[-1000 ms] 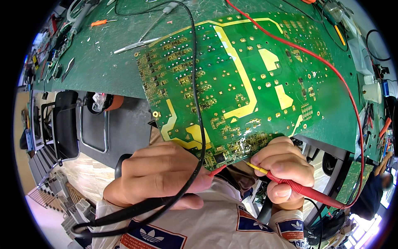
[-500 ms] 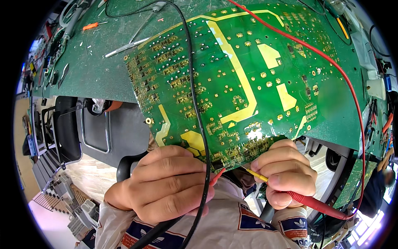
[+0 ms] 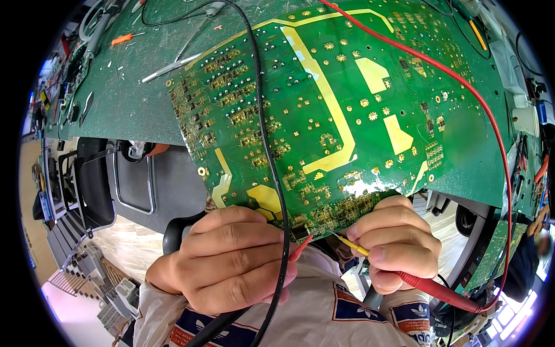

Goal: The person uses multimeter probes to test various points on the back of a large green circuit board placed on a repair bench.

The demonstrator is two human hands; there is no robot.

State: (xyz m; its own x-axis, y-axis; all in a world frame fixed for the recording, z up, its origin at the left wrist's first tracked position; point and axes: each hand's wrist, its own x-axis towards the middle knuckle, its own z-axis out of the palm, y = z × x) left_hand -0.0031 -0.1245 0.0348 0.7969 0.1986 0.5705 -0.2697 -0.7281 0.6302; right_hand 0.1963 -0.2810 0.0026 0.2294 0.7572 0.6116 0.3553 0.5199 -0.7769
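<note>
Circuit board (image 3: pixel 300 115), flat and green, lies partly over the broad green bench (image 3: pixel 144 104), its near side jutting past the bench edge toward the person. Its longer axis seems to run left to right across the body (the fisheye bends it, and the right end blends into the bench). From the hands it lies straight ahead, and both meet its near edge, neither clearly nearer. The left hand (image 3: pixel 231 254) is curled round a black probe (image 3: pixel 219 329), its upper fingers at the board's near-left edge. The right hand (image 3: pixel 402 243) pinches a red probe (image 3: pixel 442 294), knuckles by the near edge farther right. A black lead (image 3: pixel 263 127) and a red lead (image 3: pixel 404 48) pass over the board. Smaller still, the probe ends angle inward toward one another: a yellow sleeve (image 3: pixel 354 247) from the right, a red tip (image 3: pixel 301 248) from the left, just beside a dark chip (image 3: pixel 299 233) (whether either touches metal, I cannot tell).
</note>
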